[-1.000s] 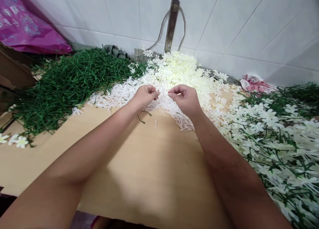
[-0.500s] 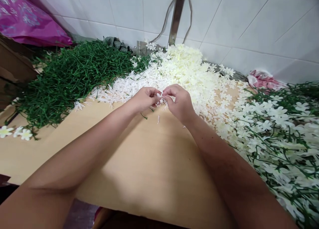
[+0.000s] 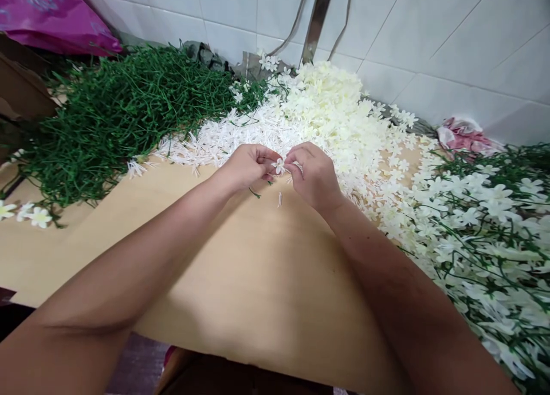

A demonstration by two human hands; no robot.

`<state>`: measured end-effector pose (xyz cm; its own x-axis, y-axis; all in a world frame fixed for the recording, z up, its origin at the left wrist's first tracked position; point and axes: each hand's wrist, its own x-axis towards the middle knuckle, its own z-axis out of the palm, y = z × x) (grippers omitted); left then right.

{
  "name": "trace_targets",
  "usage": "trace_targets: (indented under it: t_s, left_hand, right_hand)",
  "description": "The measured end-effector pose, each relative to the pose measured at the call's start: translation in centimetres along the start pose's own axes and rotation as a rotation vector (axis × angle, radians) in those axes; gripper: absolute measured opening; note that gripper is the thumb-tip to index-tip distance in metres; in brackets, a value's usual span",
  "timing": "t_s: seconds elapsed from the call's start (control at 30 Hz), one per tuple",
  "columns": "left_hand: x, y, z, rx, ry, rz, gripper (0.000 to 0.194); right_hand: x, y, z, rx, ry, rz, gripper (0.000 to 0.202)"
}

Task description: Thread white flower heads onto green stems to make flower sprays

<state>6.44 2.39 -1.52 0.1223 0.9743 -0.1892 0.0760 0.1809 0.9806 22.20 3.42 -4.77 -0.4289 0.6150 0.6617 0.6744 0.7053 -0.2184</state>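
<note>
Between the fingertips of both hands, over the table board, is a small white artificial flower (image 3: pixel 278 166) with its petals spread. My left hand (image 3: pixel 251 167) pinches it from the left, and a green stem (image 3: pixel 254 193) shows just below those fingers. From the right, my right hand (image 3: pixel 313 173) is closed at the flower's edge; its fingertips partly hide what they grip. A single small white stamen piece (image 3: pixel 279 200) lies on the board below the hands. Behind the hands spreads a pile of white stamen pieces (image 3: pixel 232 133), meeting a heap of cream flower heads (image 3: pixel 330 100).
Green stems (image 3: pixel 133 103) are heaped at the left, near a magenta bag (image 3: pixel 60 20) and a cardboard box (image 3: pixel 21 86). Flowers on green stems (image 3: pixel 485 234) cover the right side. A red and white cloth (image 3: pixel 466 136) lies by the tiled wall (image 3: pixel 451 51).
The flower now shows more fully between the fingertips, and my right hand has shifted slightly. The whole view has tilted a little, moving the scene up and to the right.
</note>
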Motion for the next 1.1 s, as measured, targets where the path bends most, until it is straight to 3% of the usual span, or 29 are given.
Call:
trace_targets:
  t_s: [1.1]
  left_hand:
    - [0.2, -0.4, -0.3, -0.081, 0.017, -0.035, 0.014]
  right_hand:
    - [-0.1, -1.1, 0.3, -0.067, 0.037, -0.038, 0.018]
